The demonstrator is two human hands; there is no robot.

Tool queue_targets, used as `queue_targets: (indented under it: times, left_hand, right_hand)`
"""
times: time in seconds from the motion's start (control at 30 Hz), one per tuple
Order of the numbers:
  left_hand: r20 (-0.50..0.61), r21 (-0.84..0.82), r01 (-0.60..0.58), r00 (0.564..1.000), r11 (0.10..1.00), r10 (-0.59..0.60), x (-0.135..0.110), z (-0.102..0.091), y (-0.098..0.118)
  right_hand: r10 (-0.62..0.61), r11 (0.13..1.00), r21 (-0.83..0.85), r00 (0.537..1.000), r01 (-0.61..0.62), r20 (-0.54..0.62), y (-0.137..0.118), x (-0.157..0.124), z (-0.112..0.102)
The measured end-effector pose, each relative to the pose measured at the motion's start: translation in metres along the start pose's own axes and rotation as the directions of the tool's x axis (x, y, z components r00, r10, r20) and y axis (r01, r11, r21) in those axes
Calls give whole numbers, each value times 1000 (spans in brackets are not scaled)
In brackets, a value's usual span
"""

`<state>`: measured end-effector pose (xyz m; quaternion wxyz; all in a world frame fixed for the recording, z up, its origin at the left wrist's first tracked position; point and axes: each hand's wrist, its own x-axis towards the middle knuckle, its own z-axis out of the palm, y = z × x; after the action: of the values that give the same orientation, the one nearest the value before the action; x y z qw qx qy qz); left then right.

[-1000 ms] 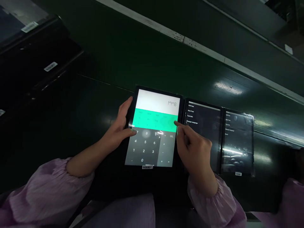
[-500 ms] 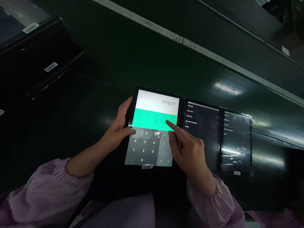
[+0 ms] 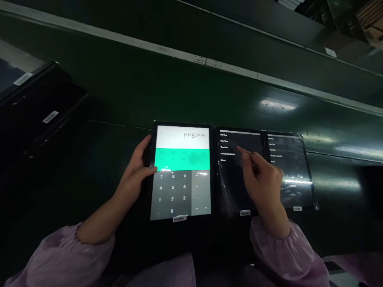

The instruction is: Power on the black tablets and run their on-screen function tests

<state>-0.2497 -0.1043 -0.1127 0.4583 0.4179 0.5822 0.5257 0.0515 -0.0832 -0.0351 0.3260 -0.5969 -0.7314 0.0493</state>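
A lit tablet point(image 3: 176, 193) lies in front of me, showing a calculator with a green function band. My left hand point(image 3: 134, 171) grips its left edge, thumb on the front and fingers along the side. To its right is a second tablet point(image 3: 230, 185) with a dark screen and a short menu in white text. Over this second tablet hovers my right hand point(image 3: 263, 175), index finger stretched out and the others curled, holding nothing. Whether the fingertip touches the glass I cannot tell. A third tablet point(image 3: 295, 167) with a similar menu sits farther right, partly behind my right hand.
Dark tablets or panels point(image 3: 36, 99) with white barcode labels lie at the left. A pale metal strip point(image 3: 167, 50) crosses the dark green bench point(image 3: 125, 91). Brown stacked items point(image 3: 372, 20) show at the top right corner.
My right hand has left the calculator screen and moved right, over the second tablet. More characters show on the calculator display. The left hand still holds the first tablet; the view has shifted.
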Motion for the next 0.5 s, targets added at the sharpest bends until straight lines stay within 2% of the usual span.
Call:
queue_targets:
  times: [0.13, 0.23, 0.33, 0.43, 0.5]
  left_hand:
    - [-13, -43, -2, 1000, 999, 2, 4, 4, -1]
    - [-82, -137, -39, 996, 990, 28, 6, 13, 1]
    - [-132, -172, -43, 991, 984, 21, 8, 20, 6]
    - [-189, -112, -71, 981, 991, 49, 12, 25, 12]
    - [-212, -60, -98, 974, 993, 84, 17, 25, 14]
  right_hand:
    - [46, 998, 32, 996, -49, 82, 5, -2, 2]
    - [59, 997, 51, 992, -65, 111, 12, -4, -4]
    - [141, 990, 12, 990, -141, 13, 30, -5, -21]
    - [242, 966, -72, 964, -250, -107, 55, -6, -41]
    - [289, 945, -113, 946, -306, -146, 70, -6, -50]
